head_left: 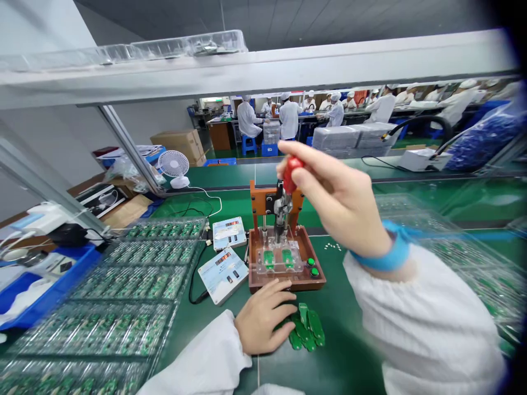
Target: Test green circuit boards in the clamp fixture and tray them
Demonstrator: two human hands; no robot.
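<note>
My right hand [340,200] is closed around the red handle [291,174] of a toggle clamp on a small press fixture [258,282]. The fixture has an orange upright frame and a brown base. Two green circuit boards [269,259] lie side by side under its clear plate. Two green buttons [312,267] sit on the base at the right. My left hand [267,317] rests at the fixture's front edge, fingers spread and partly bent. Its fingertips are beside a small pile of green circuit boards [307,328], and the thumb touches or nearly touches the pile.
Clear trays of circuit boards [123,280] cover the left side; more trays [465,263] stand at the right. Two meter boxes [224,275] with red digits sit left of the fixture. A white fan [174,166] stands behind. A shelf [263,68] crosses overhead. Several people work in the background.
</note>
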